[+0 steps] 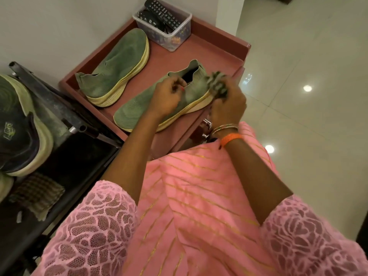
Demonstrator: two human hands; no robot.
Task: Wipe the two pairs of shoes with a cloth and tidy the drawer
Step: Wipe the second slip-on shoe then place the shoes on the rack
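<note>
Reddish tray-topped cabinet (201,48); left hand (165,96) gripping green knit shoe (159,104), right hand (229,104) clutching crumpled cloth (217,84).

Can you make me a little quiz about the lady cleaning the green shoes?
1. True or false: the right hand holds the cloth against the near green shoe.
2. What is in the clear box at the back of the red cabinet top? A) socks B) remote controls C) apples
3. Fill in: the left hand steadies the near shoe close to its ____.

Key: 1 true; 2 B; 3 opening
</note>
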